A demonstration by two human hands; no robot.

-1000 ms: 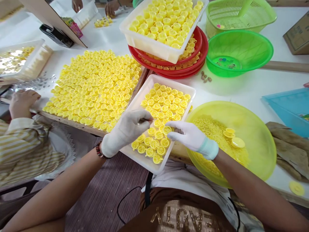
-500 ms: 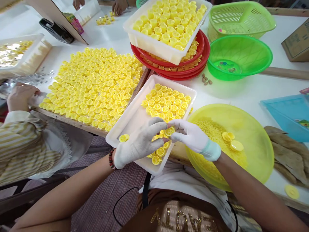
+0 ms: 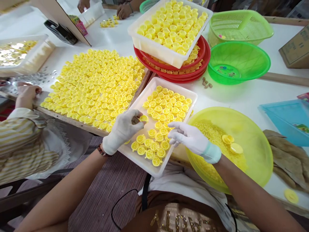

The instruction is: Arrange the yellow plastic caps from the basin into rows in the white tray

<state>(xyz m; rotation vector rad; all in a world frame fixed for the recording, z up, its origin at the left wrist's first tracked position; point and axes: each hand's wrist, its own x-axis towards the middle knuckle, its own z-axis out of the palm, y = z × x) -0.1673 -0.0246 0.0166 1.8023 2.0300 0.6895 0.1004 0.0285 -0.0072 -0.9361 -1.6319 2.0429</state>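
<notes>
My left hand [image 3: 124, 130], in a white glove, pinches a small yellow toy cup [image 3: 144, 118] over the left part of a white tray [image 3: 135, 158]. My right hand [image 3: 190, 138], gloved too, hovers by the tray's right side with its fingers apart and nothing visible in them. In the tray, many small yellow toy cups [image 3: 159, 137] lie with their open tops up, and patterned insides show in them. To the right stands a translucent yellow bowl [image 3: 251, 129] with small yellow pieces [image 3: 210, 132] heaped in it and a few larger yellow discs [image 3: 236, 148] on top.
A wooden-edged board [image 3: 72, 120] full of yellow cups lies left, beside a co-worker's hand [image 3: 27, 93]. Behind the tray, red trays [image 3: 169, 75] carry a white bin [image 3: 156, 48] of cups. A green bowl [image 3: 241, 61] and basket [image 3: 241, 24] stand back right.
My hands, close together over the tray before, are now apart. The left has moved left and up with a yellow cup; the right has stayed near the tray's right side, its fingers spreading.
</notes>
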